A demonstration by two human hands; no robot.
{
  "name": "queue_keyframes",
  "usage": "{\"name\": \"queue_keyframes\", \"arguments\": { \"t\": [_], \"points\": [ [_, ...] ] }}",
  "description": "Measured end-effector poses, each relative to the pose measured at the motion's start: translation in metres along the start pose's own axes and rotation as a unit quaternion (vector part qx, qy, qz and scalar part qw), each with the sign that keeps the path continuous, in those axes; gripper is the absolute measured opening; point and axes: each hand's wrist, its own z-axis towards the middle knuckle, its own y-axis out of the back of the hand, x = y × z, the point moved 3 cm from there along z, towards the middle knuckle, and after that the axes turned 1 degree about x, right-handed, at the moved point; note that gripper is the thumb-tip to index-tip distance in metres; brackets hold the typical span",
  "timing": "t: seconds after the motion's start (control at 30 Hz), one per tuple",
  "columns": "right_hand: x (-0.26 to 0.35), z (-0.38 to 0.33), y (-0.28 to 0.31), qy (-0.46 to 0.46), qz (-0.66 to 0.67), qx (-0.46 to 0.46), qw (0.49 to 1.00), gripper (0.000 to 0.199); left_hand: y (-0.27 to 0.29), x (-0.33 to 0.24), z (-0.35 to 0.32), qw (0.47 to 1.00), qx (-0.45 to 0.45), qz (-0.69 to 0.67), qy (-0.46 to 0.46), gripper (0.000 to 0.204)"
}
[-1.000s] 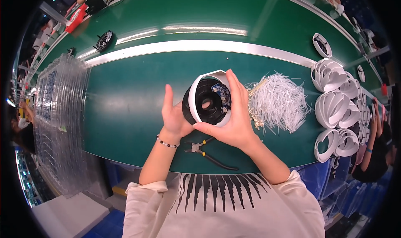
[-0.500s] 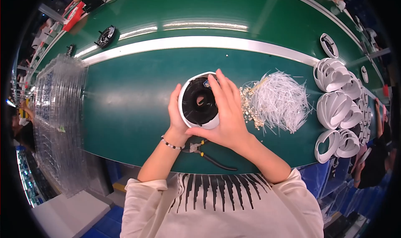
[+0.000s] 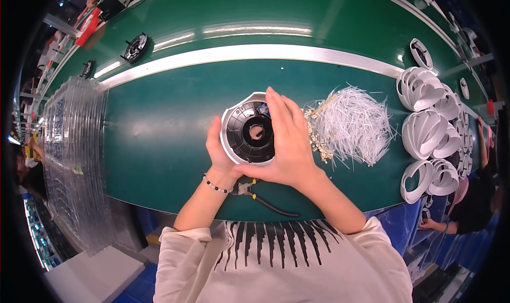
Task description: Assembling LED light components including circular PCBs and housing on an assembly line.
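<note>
Between my two hands is a round white plastic housing (image 3: 225,138) with a black ring-shaped part (image 3: 243,123) inside it, its centre hole showing through. My left hand (image 3: 217,149) curves round the housing's left side, fingers partly hidden behind it. Across its right rim lies my right hand (image 3: 289,141), fingers stretched upward over the edge and thumb along the bottom. A small blue piece (image 3: 263,109) shows inside near my right fingertips. Just below my wrists, pliers with black-and-yellow handles (image 3: 273,205) lie on the green table (image 3: 159,159).
Right of my hands lies a heap of white strips (image 3: 356,125) beside small beige pieces (image 3: 320,146). White rings (image 3: 422,135) are stacked at the right edge. Clear plastic trays (image 3: 77,159) stand at the left. A black round part (image 3: 136,48) sits beyond the white rail (image 3: 255,52).
The housing has tilted in my hands, so more of the black part's ribbed inside faces up. Both hands have shifted slightly left. At the far right, another person's arm has moved.
</note>
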Motion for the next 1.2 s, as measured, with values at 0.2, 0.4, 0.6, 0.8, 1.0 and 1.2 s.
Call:
{"name": "queue_keyframes", "arguments": {
  "t": [0.2,0.4,0.6,0.8,1.0,1.2],
  "points": [
    [-0.006,-0.005,-0.003,-0.006,-0.012,-0.09,0.996,0.12,0.0,-0.002,0.002,0.992,-0.065,0.096,-0.049,0.063],
    [-0.019,-0.012,0.016,0.004,-0.03,-0.139,0.99,0.095,-0.023,-0.009,0.041,0.993,-0.063,0.098,0.001,0.057],
    [-0.039,-0.103,0.177,-0.013,-0.317,-0.398,0.861,0.023,-0.024,-0.045,0.137,0.978,-0.158,0.131,-0.047,0.05],
    [-0.114,-0.199,0.265,-0.28,-0.439,-0.244,0.818,0.034,0.005,-0.069,0.255,0.952,-0.144,0.259,-0.08,0.056],
    [-0.18,-0.214,0.282,-0.33,-0.417,-0.139,0.835,0.022,0.058,-0.091,0.284,0.828,-0.209,0.466,-0.23,0.026],
    [-0.146,-0.209,0.336,-0.283,-0.418,-0.149,0.85,0.018,0.022,-0.182,0.202,0.604,-0.222,0.619,-0.451,0.018]
  ]
}}
